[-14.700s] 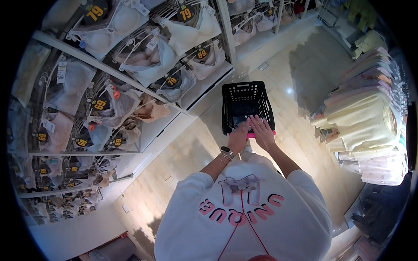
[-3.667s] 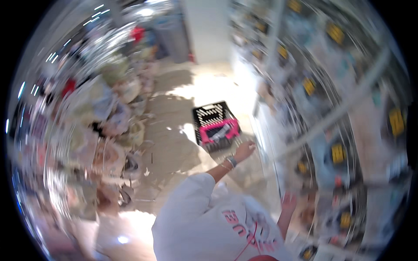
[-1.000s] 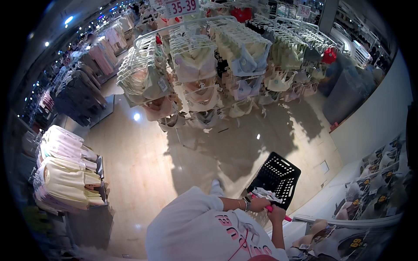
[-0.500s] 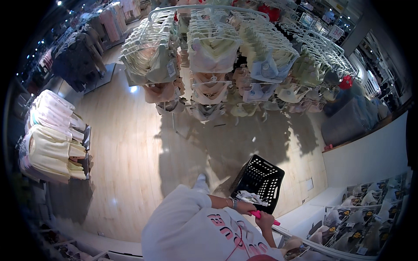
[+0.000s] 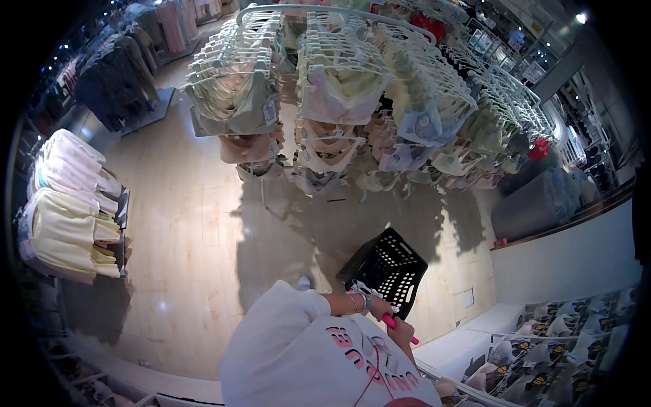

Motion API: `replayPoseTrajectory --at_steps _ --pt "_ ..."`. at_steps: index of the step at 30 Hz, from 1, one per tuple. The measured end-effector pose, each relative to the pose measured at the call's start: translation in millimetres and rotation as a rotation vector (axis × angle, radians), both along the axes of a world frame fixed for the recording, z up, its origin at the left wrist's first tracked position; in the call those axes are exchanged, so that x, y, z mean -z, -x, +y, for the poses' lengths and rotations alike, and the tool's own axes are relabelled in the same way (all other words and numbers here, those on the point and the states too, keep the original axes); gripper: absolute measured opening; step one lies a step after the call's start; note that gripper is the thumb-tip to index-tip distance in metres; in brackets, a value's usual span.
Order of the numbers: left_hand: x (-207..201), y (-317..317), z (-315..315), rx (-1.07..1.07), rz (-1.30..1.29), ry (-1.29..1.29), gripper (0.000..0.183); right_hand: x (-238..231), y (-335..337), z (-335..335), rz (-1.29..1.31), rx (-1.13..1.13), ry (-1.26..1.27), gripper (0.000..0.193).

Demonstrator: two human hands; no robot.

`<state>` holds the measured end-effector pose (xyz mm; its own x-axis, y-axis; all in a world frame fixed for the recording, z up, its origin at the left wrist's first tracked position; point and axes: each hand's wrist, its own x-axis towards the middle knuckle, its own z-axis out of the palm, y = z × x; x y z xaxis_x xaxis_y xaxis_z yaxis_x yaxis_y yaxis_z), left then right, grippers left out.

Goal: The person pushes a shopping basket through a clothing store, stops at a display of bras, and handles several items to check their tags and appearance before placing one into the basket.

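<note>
A black plastic basket [image 5: 388, 266] with a pink handle [image 5: 388, 321] hangs in front of me, above the pale wood floor. My right hand [image 5: 403, 332] is closed around the pink handle. My left hand [image 5: 372, 299], with bracelets at the wrist, sits at the basket's near rim beside a small white item [image 5: 359, 288]; its fingers are hidden. I wear a white sweatshirt with pink print [image 5: 319, 356].
A round rack [image 5: 352, 81] of pastel bras on white hangers stands ahead. Folded pale yellow and pink tops [image 5: 64, 203] fill a stand at left. A white wall shelf [image 5: 563, 251] and packaged goods [image 5: 542, 359] are at right. Dark garments [image 5: 122, 74] hang far left.
My view has swung round from the wall shelves to the open floor and moved nearer the round rack. The basket stays in my hands, close to my body.
</note>
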<state>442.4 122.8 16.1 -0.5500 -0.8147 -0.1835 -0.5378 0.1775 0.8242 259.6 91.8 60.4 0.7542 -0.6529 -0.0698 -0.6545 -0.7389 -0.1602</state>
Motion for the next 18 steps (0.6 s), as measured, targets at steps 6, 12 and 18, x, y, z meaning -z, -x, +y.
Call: replayPoseTrajectory --at_steps 6,12,18 --pt "-4.6 -60.2 12.2 -0.569 0.048 0.227 0.026 13.5 -90.1 -34.6 0.066 0.092 0.095 0.016" --pt "9.0 -104.1 -0.1 -0.936 0.005 0.252 0.043 3.8 -152.3 -85.3 0.094 0.214 0.089 0.014" --pt "-13.3 -219.3 3.0 -1.163 0.461 0.022 0.034 0.8 -161.3 -134.8 0.135 0.400 0.062 0.018"
